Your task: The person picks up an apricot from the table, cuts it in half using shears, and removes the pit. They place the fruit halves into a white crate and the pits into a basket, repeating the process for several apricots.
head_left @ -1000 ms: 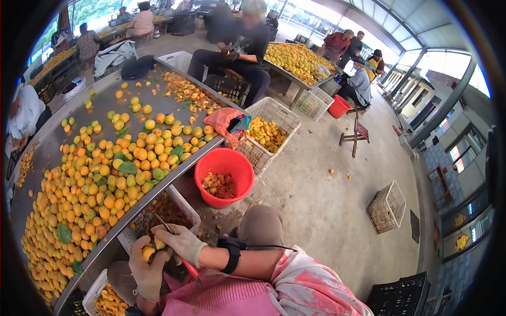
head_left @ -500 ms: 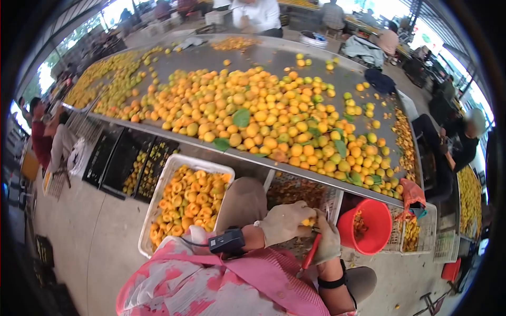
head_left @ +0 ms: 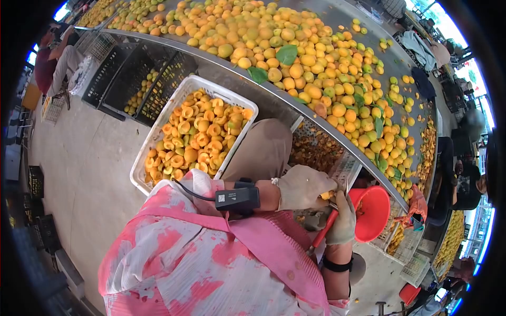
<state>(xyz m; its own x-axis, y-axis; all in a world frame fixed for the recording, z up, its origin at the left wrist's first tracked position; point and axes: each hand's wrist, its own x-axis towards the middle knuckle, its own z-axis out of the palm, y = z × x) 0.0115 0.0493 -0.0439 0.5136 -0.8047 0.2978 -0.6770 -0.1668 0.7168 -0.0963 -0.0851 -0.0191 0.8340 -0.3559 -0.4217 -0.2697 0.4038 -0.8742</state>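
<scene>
A long metal table [head_left: 337, 10] runs across the top of the frame and down its right side, heaped with yellow-orange fruit [head_left: 295, 52] and a few green leaves [head_left: 287, 53]. Below its edge, left of centre, a white crate [head_left: 138, 169] holds halved fruit [head_left: 197, 137], and further to the upper left stand black crates [head_left: 124, 79] with more fruit inside. A second pale crate [head_left: 345, 167] under the table, right of centre, holds darker scraps. At the lower right of centre a red bucket [head_left: 377, 210] sits just beside the hands. The person's pink apron and blotched sleeves fill the bottom middle, with a black wrist device [head_left: 237, 199] on the left forearm. Both hands wear pale gloves and meet right of centre: the left hand [head_left: 303, 187] is closed around a small yellow fruit [head_left: 327, 195], which peeks out at its fingertips, and the right hand [head_left: 343, 221] is clamped on a red-handled knife [head_left: 322, 231] whose tip is hidden at the fruit. Another person sits at the upper left.
</scene>
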